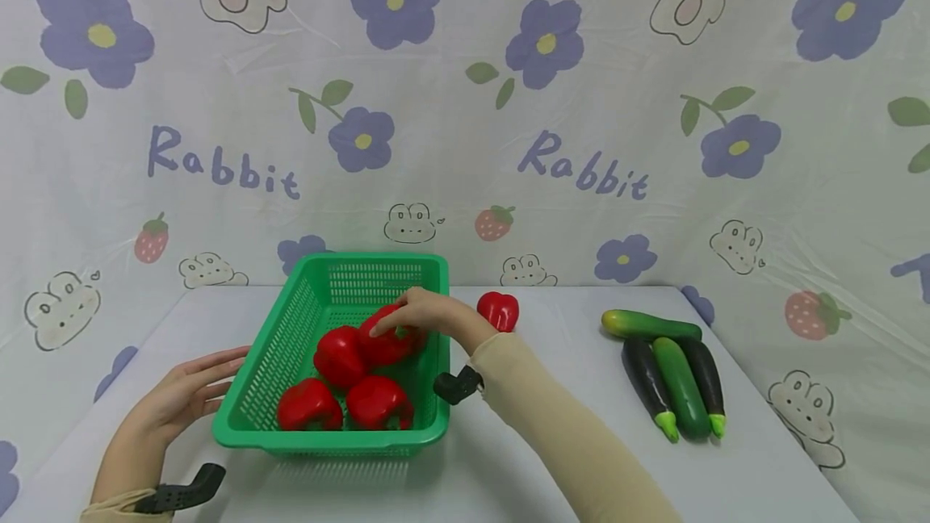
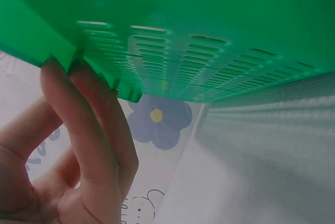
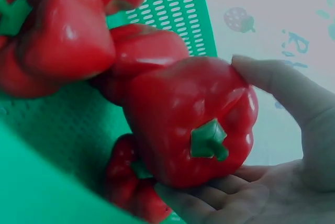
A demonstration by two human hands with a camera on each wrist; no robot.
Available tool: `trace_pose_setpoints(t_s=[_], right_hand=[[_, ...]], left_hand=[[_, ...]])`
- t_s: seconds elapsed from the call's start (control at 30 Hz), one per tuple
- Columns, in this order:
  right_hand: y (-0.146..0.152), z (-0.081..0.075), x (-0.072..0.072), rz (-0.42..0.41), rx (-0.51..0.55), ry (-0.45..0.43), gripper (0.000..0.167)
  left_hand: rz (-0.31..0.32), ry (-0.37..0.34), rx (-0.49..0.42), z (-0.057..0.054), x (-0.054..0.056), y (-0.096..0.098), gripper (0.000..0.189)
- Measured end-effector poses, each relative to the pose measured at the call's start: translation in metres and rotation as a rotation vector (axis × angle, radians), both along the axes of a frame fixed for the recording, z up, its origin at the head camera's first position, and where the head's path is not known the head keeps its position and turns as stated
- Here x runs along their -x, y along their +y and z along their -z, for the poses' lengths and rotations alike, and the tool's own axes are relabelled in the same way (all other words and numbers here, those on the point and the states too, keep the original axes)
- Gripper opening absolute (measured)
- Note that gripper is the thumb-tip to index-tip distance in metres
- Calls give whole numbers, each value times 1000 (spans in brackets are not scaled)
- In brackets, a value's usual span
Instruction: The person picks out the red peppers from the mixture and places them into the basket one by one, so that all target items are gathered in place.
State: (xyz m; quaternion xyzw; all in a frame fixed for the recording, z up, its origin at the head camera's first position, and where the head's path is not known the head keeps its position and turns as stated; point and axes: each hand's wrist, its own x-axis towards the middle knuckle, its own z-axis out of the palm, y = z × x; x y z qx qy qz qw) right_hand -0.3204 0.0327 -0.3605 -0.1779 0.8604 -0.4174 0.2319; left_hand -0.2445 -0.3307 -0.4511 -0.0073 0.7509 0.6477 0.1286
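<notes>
My right hand (image 1: 429,309) reaches over the right side of a green plastic basket (image 1: 441,281). It grips a red bell pepper (image 3: 178,114) with a green stem, thumb on one side and fingers beneath. Several other red bell peppers lie in the basket, one at the front left (image 1: 308,406) and another beside it (image 1: 379,403). At the basket's left side is my left hand (image 1: 182,394), its fingers extended and their fingertips (image 2: 55,72) right at the rim in the left wrist view.
One more red bell pepper (image 1: 498,311) sits on the white table (image 1: 523,458), partly behind my right forearm. Farther right lie a cucumber (image 1: 650,324), a dark green zucchini (image 1: 680,386) and two eggplants, one on the left (image 1: 647,382). A patterned cloth (image 1: 465,119) hangs behind.
</notes>
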Motion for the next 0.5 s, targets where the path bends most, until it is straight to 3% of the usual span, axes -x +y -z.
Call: trace_pose_setpoints(t_s=[0.2, 0.37, 0.5], right_hand=[[4, 7, 2, 23, -3, -18, 51], [1, 11, -1, -10, -14, -10, 45], [-2, 12, -4, -6, -85, 13, 42]], left_hand=[[-6, 1, 0, -1, 0, 0, 24], [-4, -2, 7, 0, 1, 1, 26], [3, -4, 1, 0, 1, 1, 25]])
